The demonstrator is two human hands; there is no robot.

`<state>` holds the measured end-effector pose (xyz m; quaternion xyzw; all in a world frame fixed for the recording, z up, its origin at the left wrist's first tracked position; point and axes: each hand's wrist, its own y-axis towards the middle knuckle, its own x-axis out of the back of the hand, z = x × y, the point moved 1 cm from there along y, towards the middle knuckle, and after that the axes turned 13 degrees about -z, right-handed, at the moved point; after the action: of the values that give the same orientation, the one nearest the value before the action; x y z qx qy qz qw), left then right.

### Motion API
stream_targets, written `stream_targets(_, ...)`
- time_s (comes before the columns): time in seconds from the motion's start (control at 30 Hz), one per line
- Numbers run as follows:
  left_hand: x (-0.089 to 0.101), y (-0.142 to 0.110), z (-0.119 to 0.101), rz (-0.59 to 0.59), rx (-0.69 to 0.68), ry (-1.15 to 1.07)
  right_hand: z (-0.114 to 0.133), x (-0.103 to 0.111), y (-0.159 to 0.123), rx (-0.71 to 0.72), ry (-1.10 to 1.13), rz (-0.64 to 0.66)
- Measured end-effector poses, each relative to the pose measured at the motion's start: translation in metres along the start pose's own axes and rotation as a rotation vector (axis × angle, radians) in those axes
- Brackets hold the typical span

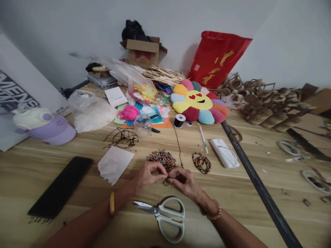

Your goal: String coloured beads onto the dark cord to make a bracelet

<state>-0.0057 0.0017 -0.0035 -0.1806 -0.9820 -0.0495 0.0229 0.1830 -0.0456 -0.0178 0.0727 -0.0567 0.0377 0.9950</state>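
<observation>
My left hand (pixel 153 173) and my right hand (pixel 184 179) meet fingertip to fingertip in the middle of the table. Each pinches a short dark cord (pixel 166 183), which hangs in a small loop below the fingers. Just beyond them lies a heap of multicoloured beads (pixel 162 158), partly hidden by my fingers. Scissors (pixel 165 215) with pale handles rest slightly open nearer to me, blades pointing left. To the right is a coil of strung beads (pixel 201 162). A black cord (pixel 179 144) runs from a spool (pixel 179 121) to a few beads near my right hand.
Left are a black phone-like slab (pixel 60 186), white paper (pixel 115 165) and tangled black cords (pixel 122 138). Behind stand a glass jar (pixel 143 126), pink yarn (pixel 130 112) and a flower cushion (pixel 198 101). A white power strip (pixel 224 153) and a black strip (pixel 256 175) lie right.
</observation>
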Motion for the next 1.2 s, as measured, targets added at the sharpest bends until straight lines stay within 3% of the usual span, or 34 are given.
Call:
stream_targets(0.3, 0.0, 0.001, 0.004, 0.003, -0.048, -0.003, 0.001, 0.001, 0.001, 0.011, -0.056, 0.003)
stream_targets(0.57, 0.0, 0.002, 0.005, 0.015, -0.095, 0.004, 0.006, 0.003, 0.005, 0.12, -0.119, 0.036)
stream_targets(0.83, 0.0, 0.0, 0.001, 0.008, -0.064, 0.044, 0.006, 0.0, 0.004, -0.177, 0.087, 0.074)
stream_targets(1.03, 0.003, 0.001, -0.001, -0.041, -0.026, 0.122, 0.008, 0.004, 0.008, -0.218, 0.142, 0.033)
stream_targets(1.1, 0.003, 0.001, -0.001, -0.052, -0.055, 0.161, 0.009, 0.007, 0.011, -0.23, 0.163, 0.009)
stream_targets(1.2, 0.0, 0.0, -0.001, -0.029, -0.201, 0.233, 0.009, 0.013, 0.015, -0.226, 0.205, -0.048)
